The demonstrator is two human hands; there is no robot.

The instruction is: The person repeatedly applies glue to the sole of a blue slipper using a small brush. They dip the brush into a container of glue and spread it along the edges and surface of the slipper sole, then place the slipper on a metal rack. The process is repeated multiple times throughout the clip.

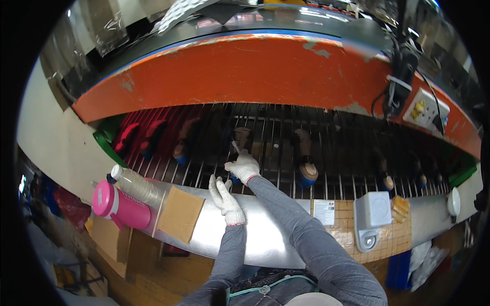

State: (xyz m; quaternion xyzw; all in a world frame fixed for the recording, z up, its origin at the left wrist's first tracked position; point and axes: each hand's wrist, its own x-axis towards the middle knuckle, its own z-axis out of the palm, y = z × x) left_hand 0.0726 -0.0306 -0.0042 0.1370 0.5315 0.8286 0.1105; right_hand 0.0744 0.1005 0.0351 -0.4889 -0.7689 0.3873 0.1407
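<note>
Both my hands wear white knit gloves with red cuffs. My right hand [244, 166] reaches over the rod conveyor [275, 178], closed around a thin pale stick [236, 147] that points away from me. The stick's far end is at a shoe-shaped piece [242, 134], partly hidden by that hand. Nearer to me, my left hand [226, 201] is raised over the metal ledge [265, 229], fingers stretched out and nothing in them. Right of my hands, a shoe-shaped piece with a blue end [308, 173] lies on the rods. Several similar dark pieces lie to both sides.
An orange machine panel [214, 71] spans the far side. On the ledge's left are a pink jug [133, 209], a clear bottle [138, 184] and cardboard [180, 214]. Rightward stand a white-grey device [375, 211] and a white bowl [454, 202]. Cables [400, 76] hang beside a socket box [425, 111].
</note>
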